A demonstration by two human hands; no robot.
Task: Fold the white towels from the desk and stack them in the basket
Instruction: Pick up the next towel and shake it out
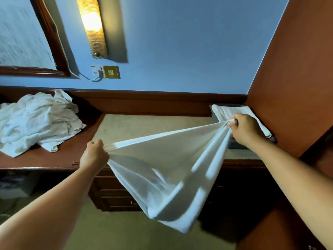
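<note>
gripping bunched towel (pixel 162 170) corners: left hand (pixel 94 153), right hand (pixel 243 128) | smooth white cloth sags

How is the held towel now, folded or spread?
Spread, not folded: the left hand and right hand each grip one end of the towel, which sags loose between them.

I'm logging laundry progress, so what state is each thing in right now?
held towel: unfolded, stretched between both hands, hanging.
left hand: grips one end.
right hand: grips the other end.
towel pile: crumpled on the desk.
basket: holds a folded towel.
wall lamp: lit.
</note>
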